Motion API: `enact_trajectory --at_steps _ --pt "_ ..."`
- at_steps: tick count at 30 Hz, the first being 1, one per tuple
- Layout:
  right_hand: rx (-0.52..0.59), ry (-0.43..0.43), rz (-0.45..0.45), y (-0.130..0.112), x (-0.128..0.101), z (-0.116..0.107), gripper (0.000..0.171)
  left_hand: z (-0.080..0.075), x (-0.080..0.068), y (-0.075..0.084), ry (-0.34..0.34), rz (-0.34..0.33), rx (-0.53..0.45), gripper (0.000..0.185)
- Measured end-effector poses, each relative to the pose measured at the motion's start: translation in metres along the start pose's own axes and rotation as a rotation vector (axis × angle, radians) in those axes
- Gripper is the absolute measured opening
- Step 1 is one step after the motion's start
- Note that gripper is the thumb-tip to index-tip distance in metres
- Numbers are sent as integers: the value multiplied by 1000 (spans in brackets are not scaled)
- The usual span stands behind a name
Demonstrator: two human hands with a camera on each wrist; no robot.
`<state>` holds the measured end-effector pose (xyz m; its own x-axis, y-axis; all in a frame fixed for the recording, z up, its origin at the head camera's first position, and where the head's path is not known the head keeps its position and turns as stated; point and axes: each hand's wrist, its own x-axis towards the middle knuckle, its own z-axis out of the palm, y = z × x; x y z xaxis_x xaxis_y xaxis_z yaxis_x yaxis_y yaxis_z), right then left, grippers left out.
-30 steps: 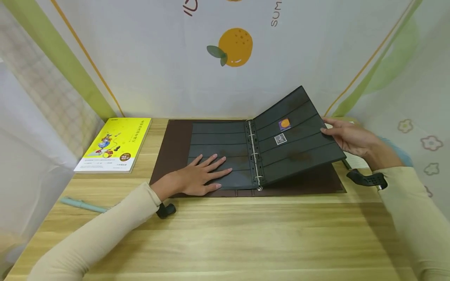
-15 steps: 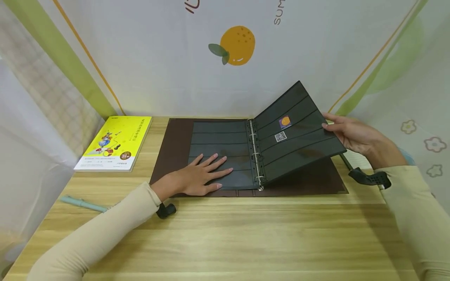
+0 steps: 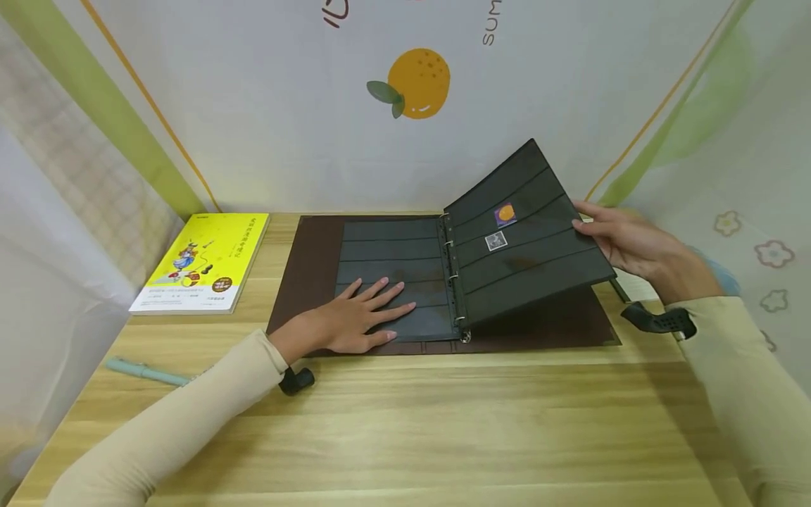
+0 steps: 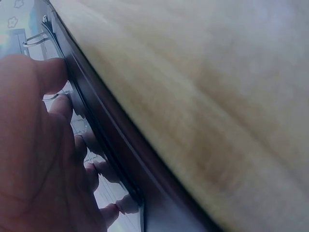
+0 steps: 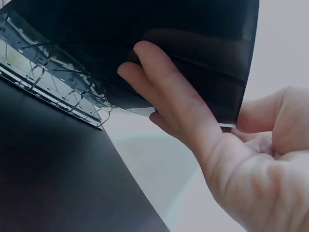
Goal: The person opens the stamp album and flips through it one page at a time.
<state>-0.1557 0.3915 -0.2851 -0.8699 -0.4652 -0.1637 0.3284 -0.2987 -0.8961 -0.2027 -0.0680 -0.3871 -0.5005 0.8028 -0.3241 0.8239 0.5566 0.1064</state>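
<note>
Head view. Open brown binder flat across the middle of the wooden table, ring spine near frame centre. Left hand left of centre, palm down, fingers straight and spread, pressing the flat dark page on the binder's left half; nothing clasped. Right of centre, a black pocket page lifted off the rings at a slant, free edge up toward the upper right. Right hand at that outer edge, thumb over the top face, fingers beneath, pinching the sheet. Two stamps in the lifted page's pockets: an orange and purple one, a small grey one just below it. Yellow book at mid left, apart from the binder. Pale green pen at lower left. Orange fruit print on the backdrop at top centre.

Left wrist view. Left hand filling the left side, fingers laid out flat on the glossy page, gripping nothing. Binder's dark edge running diagonally from upper left to bottom centre, blurred table on the right.

Right wrist view. Lifted page across the top, seen from underneath. Right hand at lower right, fingers supporting the underside, thumb at the sheet's right edge. Metal rings at left, binder cover at lower left.
</note>
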Motion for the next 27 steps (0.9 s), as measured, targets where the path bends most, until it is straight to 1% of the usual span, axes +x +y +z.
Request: enact_trajectory --at_steps 5,7,11,12,14,15,16,17,19,21,23,24,25,26,27 --pt "-68 0 36 -8 10 9 79 2 -1 0 10 8 -8 59" --pt "-114 37 44 -13 13 13 81 2 0 -1 3 7 -6 59" --pt "-226 146 67 -18 21 23 84 -1 2 -2 -21 0 4 60" --pt "-233 167 74 -18 24 26 85 -3 3 -2 -26 -4 7 60" --pt "-253 193 88 -18 28 31 85 -8 5 0 -15 2 9 60" --pt "-252 209 92 -17 28 33 84 -11 5 3 12 10 6 60" --pt "-251 225 97 -17 29 35 83 -14 7 5 53 22 -6 59" --pt "-244 231 103 -16 29 37 83 -18 8 10 102 30 -40 58" --pt "-245 224 103 -15 29 40 82 -29 13 25 251 54 -156 55" --pt "-243 228 100 -16 30 44 82 -45 18 49 430 67 -323 51" --pt "-251 209 97 -18 32 48 84 -66 25 79 604 67 -502 48" --pt "-258 202 96 -20 34 51 85 -77 28 93 681 63 -566 47" --pt "-264 193 95 -21 36 54 85 -89 31 108 739 47 -613 47" --pt "-276 191 96 -23 39 58 86 -100 34 121 786 26 -627 48" --pt "-306 182 100 -25 42 61 86 -111 37 132 809 8 -632 50"
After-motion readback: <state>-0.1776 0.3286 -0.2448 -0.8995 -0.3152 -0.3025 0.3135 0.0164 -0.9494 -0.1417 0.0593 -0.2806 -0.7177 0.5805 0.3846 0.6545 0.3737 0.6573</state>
